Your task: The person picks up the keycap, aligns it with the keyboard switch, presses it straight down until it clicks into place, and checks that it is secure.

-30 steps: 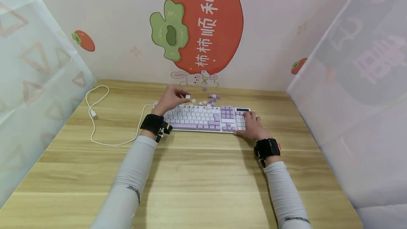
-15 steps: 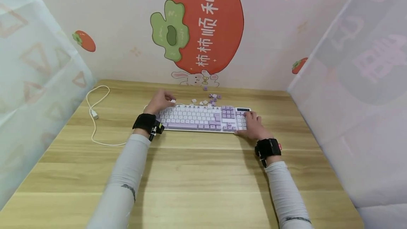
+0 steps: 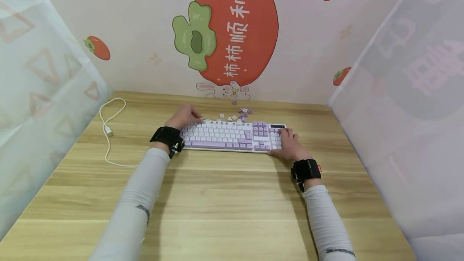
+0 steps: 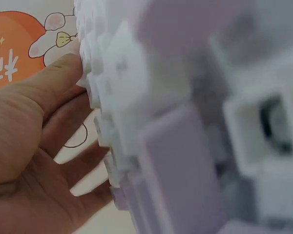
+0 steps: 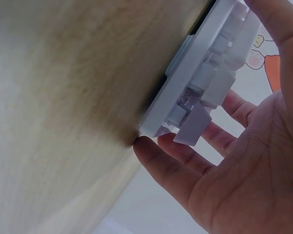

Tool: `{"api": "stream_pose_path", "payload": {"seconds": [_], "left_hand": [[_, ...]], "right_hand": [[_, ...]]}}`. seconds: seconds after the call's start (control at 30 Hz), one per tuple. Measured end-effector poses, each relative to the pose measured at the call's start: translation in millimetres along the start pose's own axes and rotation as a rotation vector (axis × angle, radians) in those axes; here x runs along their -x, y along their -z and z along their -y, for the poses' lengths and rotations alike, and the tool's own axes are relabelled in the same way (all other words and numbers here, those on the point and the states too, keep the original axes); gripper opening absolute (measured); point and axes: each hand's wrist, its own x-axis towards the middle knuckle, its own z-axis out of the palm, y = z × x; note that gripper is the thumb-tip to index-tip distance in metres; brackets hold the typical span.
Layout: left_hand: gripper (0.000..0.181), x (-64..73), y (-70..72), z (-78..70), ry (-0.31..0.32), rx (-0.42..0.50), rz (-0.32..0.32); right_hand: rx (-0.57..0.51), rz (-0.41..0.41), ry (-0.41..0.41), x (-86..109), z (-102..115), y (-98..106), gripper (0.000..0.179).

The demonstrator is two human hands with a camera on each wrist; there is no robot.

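A white and lilac keyboard point(image 3: 217, 135) lies near the back of the table. At its upper left corner, my left hand point(image 3: 183, 117) has thumb and forefinger together at the top key row; the white keycap between them is hidden in the head view. Close up in the left wrist view, the thumb point(image 4: 68, 70) meets the edge of the white keys, the other fingers reaching behind. My right hand point(image 3: 291, 146) grips the keyboard's right end, fingers over the number pad and thumb at the front edge. The right wrist view shows its fingers point(image 5: 161, 163) around that end.
Several loose white and lilac keycaps point(image 3: 244, 112) lie behind the keyboard, by the patterned back wall point(image 3: 304, 51). A white cable point(image 3: 120, 166) with a USB plug point(image 3: 108, 131) loops over the table's left side. Cloth side walls flank the table.
My left hand has carried a white keycap leftward from above the keyboard and lowered it to the upper left corner. The right hand has stayed in place.
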Motion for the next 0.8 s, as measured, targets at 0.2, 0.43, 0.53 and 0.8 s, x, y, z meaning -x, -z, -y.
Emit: {"api": "stream_pose_path", "payload": {"seconds": [0.2, 0.43, 0.53, 0.8], "left_hand": [[0.02, -2.1, -0.7, 5.4, 0.015, 0.023, -0.016], [0.019, -0.8, -1.2, 5.1, -0.003, -0.009, 0.003], [0.018, 2.3, -1.7, 2.7, -0.054, -0.112, 0.03], [0.022, 5.2, 1.0, -1.9, -0.108, -0.223, 0.043]], "right_hand": [[-0.004, 0.012, -0.001, -0.9, 0.5, -0.3, 0.1], [0.005, 0.004, 0.004, 2.0, 1.5, -1.3, 0.098], [0.015, 0.015, 0.005, 3.6, 2.3, -2.0, 0.098], [0.017, -0.005, 0.003, 2.3, 2.2, -0.8, 0.097]]}}
